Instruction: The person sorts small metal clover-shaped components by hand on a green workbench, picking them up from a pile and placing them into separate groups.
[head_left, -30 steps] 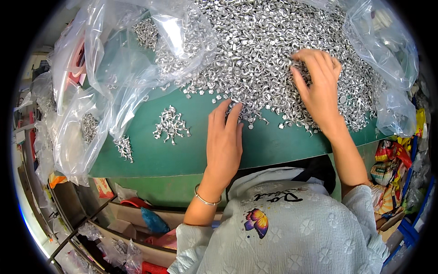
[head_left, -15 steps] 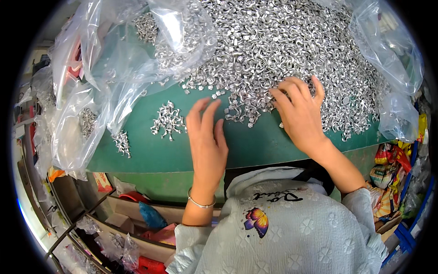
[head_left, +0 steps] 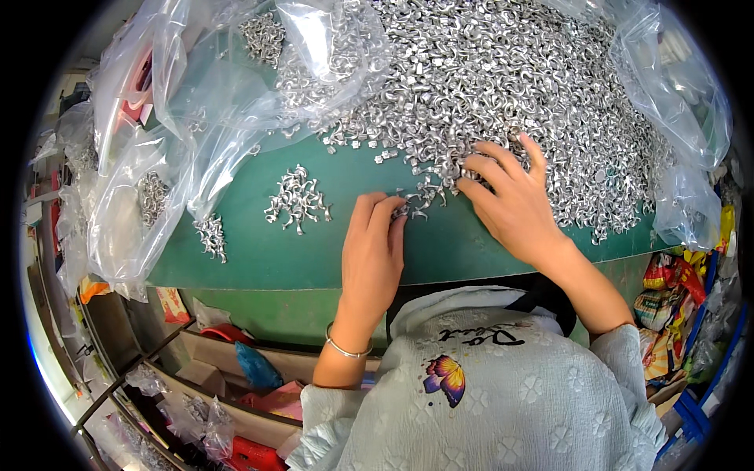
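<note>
A broad heap of small, curved silver metal parts (head_left: pixel 503 71) covers the far side of the green tabletop (head_left: pixel 298 259). My left hand (head_left: pixel 371 255) is at the near edge of a few loose parts, its thumb and fingers drawn together around some of them. What exactly lies between its fingertips is partly hidden. My right hand (head_left: pixel 514 204) rests on the front of the heap with its fingers spread and bent, fingertips touching the parts. To the left of my left hand lies a small separate pile of the parts (head_left: pixel 298 198).
Clear plastic bags (head_left: pixel 228 149) drape over the table's left, one over part of the heap. A smaller cluster of parts (head_left: pixel 210 237) lies beside them. Another clear bag (head_left: pixel 683 102) hangs at right. Below the table edge is a drawer (head_left: pixel 212 365) with mixed items.
My left hand has moved slightly right and closed its fingers at the loose parts. My right hand has shifted a little left and nearer, and some parts have spread toward the left hand.
</note>
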Demonstrator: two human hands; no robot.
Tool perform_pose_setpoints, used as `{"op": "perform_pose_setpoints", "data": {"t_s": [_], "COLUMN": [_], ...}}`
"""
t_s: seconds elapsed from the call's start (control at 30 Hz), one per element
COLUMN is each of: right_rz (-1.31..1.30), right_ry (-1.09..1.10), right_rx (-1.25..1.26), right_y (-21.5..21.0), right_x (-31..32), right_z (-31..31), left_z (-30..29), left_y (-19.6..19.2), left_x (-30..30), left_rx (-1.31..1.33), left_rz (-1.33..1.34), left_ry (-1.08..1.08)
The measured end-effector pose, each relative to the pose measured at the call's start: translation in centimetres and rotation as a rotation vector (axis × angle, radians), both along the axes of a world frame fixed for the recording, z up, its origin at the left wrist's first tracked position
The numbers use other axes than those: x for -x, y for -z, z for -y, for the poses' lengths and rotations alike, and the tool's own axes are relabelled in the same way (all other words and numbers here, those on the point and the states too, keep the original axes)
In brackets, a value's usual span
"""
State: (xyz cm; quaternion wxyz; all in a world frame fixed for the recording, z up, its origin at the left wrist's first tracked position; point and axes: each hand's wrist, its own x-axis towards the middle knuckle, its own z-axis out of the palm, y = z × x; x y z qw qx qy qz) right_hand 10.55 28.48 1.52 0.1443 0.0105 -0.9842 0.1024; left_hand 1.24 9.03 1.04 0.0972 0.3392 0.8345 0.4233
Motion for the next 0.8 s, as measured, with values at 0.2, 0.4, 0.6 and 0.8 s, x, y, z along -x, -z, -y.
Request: {"op": "perform_pose_setpoints", "data": {"t_s": [0.2,0.4,0.6,0.8], "right_rz": [-0.064,0.029,0.04,0.011], "right_ry": [0.168,-0.098,-0.068,-0.044], "right_rx": [0.054,0.151,0.205,0.185], "right_y": [-1.0,-0.3,-0.3,-0.2], "right_x": [-0.9,0.9,-1.2,1.1], "right_z": [0.9,3.4,2.1,3.8], "left_z": [0.4,0.3,1.5,1.7], "left_y": [-0.4,0.3,0.6,0.1], "left_x": [-0.3,-0.2,-0.6,-1.6], "left_rx": [-0.069,0.036,-0.046,-0.058], "left_rz": [0.015,-0.179,-0.112,-0.145], "left_ry": [-0.174,-0.066,-0.15,-0.146]}}
